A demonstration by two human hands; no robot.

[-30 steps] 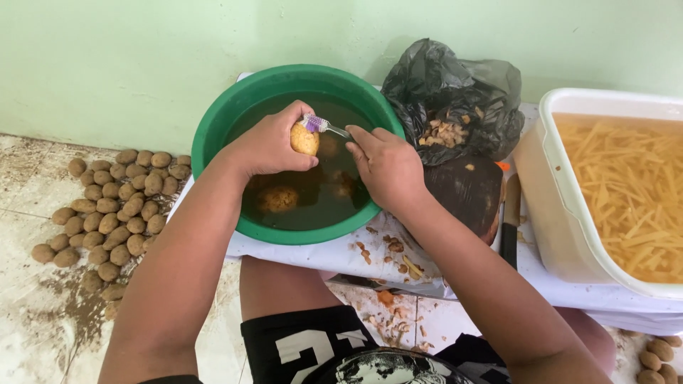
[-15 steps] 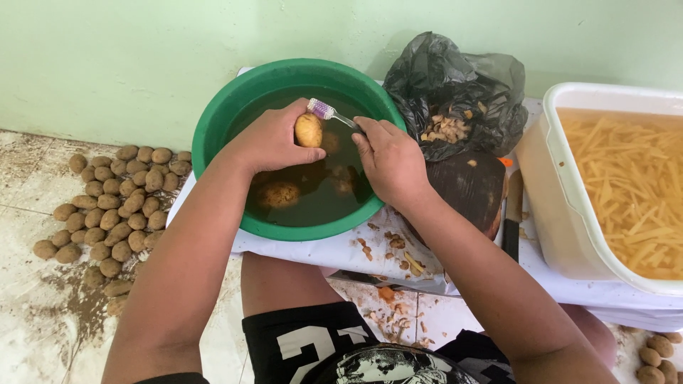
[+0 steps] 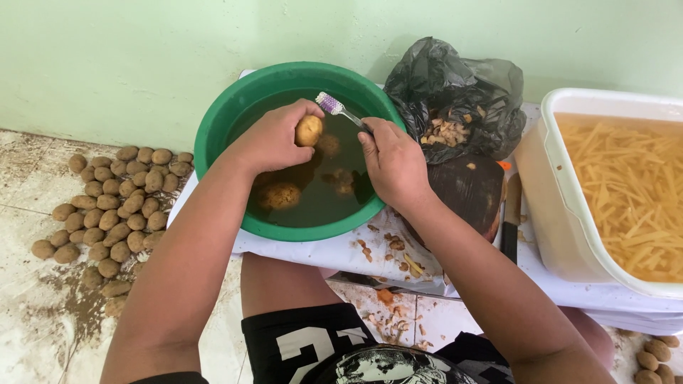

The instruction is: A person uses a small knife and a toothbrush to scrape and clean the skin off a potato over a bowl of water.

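Left hand: grasping one potato above green basin | right hand: grasping one toothbrush, bristles just beside potato | basin water: three potatoes submerged.

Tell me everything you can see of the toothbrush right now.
The toothbrush is small, with a clear, glassy-looking plastic handle and a head of purple and white bristles. The right hand grips its handle end, hiding that part. It slants up and left over the green basin of murky water, head raised just above the potato in the left hand, apparently not touching it.
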